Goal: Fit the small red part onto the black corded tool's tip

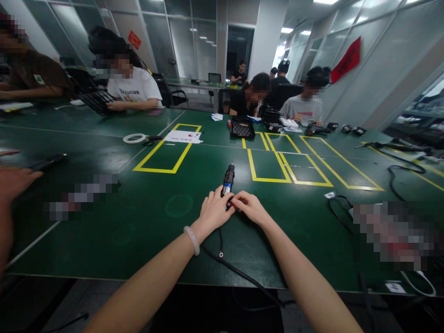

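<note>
An electric screwdriver (228,177) with a dark body, a blue band and a thin bit lies on the green table, its bit pointing away from me. My left hand (212,212) is wrapped over its rear part, with a pale bangle on that wrist. At the tool's rear end, the fingers of my right hand (250,207) are pinched together against it; the exact contact spot is partly hidden. From beneath my left hand a black cable (239,273) runs back over the table's near edge. A thin lead with a ring terminal (221,254) lies beside it.
Yellow tape rectangles (270,179) mark the green table (145,249). A black tray (242,127), a paper sheet (182,136) and a white cable coil (134,138) lie farther back. Another person's hand (17,182) is at far left; several people sit across. Cables (391,175) lie right.
</note>
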`<state>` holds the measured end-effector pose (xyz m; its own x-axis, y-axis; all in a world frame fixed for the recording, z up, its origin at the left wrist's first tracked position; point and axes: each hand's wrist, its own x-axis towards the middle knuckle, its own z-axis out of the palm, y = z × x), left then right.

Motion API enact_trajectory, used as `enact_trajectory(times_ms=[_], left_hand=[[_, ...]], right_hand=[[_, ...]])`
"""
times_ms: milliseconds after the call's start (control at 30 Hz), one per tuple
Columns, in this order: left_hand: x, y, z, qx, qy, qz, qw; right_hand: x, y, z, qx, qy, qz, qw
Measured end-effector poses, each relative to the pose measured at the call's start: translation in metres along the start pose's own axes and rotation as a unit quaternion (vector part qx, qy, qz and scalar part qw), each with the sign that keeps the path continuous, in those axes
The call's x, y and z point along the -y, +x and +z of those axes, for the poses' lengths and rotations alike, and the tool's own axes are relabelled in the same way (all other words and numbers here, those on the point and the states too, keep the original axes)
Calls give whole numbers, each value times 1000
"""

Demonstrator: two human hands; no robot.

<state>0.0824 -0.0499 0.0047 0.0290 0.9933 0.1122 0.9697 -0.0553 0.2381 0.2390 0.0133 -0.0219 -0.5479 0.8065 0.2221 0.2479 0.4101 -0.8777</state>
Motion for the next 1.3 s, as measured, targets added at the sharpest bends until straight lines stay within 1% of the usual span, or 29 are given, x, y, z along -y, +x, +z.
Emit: enact_trajectory(times_ms=[67, 200, 300, 367, 467, 567, 700, 800, 933, 1033, 1100, 1167, 1233, 1300], left_hand=[[-1, 0, 0, -5, 4, -2, 1000], [-1, 1, -1, -4, 4, -6, 1000], [5, 4, -3, -11, 9, -9, 1000], [15, 6, -5, -16, 16, -8, 1000], [36, 11, -12, -14, 28, -17, 999], [65, 16, -19, -9, 35, -40, 999], [113, 19, -29, -1, 50, -81, 995], [152, 19, -39, 12, 57, -111, 992], [203, 20, -51, 13, 66, -141, 988], [232, 20, -57, 4, 77, -160, 984], [243, 19, -59, -20, 78, -155, 985], [246, 16, -59, -55, 82, -143, 985], [243, 13, -58, -84, 89, -143, 982], [236, 10, -58, -94, 98, -152, 979]], right_hand=[[1, 0, 1, -7, -1, -10, 1000], [0, 0, 4, -1, 20, -6, 1000], [-3, 0, 4, -3, 16, 1, 1000], [-6, 0, 4, -3, 7, 5, 1000], [-7, -1, 3, 4, 1, 7, 1000], [-7, -1, 3, 11, 0, 8, 1000], [-7, -1, 3, 14, -1, 4, 1000], [-7, 0, 3, 14, -5, 7, 1000], [-5, -1, 3, 19, -10, 1, 1000], [-3, -1, 2, 20, -17, -3, 1000], [-1, 0, 2, 21, -21, -2, 1000], [0, 0, 2, 25, -23, -1, 999], [1, 0, 2, 28, -23, 1, 999], [1, 0, 3, 30, -22, 1, 999]])
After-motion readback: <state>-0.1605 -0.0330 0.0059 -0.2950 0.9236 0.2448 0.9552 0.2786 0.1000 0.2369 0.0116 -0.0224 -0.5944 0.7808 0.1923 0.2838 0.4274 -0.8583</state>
